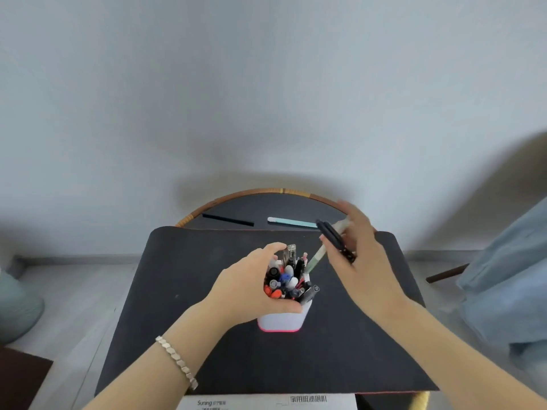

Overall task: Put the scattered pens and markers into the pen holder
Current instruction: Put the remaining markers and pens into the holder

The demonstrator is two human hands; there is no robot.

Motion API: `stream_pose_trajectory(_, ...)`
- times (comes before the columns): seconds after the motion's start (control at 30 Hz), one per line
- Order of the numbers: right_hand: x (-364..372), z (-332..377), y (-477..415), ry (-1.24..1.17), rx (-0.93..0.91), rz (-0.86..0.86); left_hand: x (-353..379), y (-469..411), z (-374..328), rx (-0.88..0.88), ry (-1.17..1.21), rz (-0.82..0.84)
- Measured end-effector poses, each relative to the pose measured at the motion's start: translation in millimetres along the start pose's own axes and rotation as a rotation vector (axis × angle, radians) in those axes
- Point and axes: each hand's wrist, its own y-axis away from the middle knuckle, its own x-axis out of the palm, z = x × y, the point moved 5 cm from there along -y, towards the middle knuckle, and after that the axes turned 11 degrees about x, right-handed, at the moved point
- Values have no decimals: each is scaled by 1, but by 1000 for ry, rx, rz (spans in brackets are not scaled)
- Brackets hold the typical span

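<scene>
At centre, left hand [251, 288] is gripping the crowded holder [281, 321]; right hand [361, 255], at 2 o'clock from it, is pinching light, stiff, probably slick pens [334, 236] mid-barrel.

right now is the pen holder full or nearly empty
Full: the pen holder is crammed with pens and markers, caps crowding its rim; the left hand grips it.

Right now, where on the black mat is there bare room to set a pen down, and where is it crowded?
Bare: the mat left of the left hand, and the near strip between the pen holder and the mat's front edge. Crowded: the full holder, and beside it the right hand holding pens.
</scene>
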Motion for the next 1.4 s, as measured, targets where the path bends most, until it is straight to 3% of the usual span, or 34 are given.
stream_pose_trajectory(0.1, 28, -10, 7, 140, 14, 79, 0, -1, 0, 3, -4, -2)
stream_pose_trajectory(0.2, 38, -10, 9, 204, -32, 38, 0, -1, -2, 3, -9, 22)
stream_pose_trajectory(0.33, 36, -19, 16, 328, 57, 148, 0, -2, 1, -1, -39, 51)
stream_pose_trajectory(0.37, 29, -18, 17, 225, 100, 149, 0, -2, 3, -1, -42, 55)
stream_pose_trajectory(0.5, -14, -11, 8, -580, 301, -48, 0, -1, 3, 2, -28, 37)
stream_pose_trajectory(0.67, -21, 0, -3, -625, 182, -177, 1, -2, 3, 6, -36, 23)
stream_pose_trajectory(0.8, 15, -1, -5, -709, 268, -154, 0, -3, 5, -2, -26, 5)
stream_pose_trajectory(0.93, 38, -4, -2, -602, 316, -96, 0, -4, 4, 3, -46, 18)
stream_pose_trajectory(1.07, 24, -9, 5, -415, 202, -146, -1, -4, 3, 9, -35, 4)
stream_pose_trajectory(1.3, 38, -15, 21, 210, 43, 93, 1, -4, 7, 28, -31, -11)
stream_pose_trajectory(1.4, 49, -25, 30, 171, 21, 237, 2, -4, 10, 41, -29, 1)
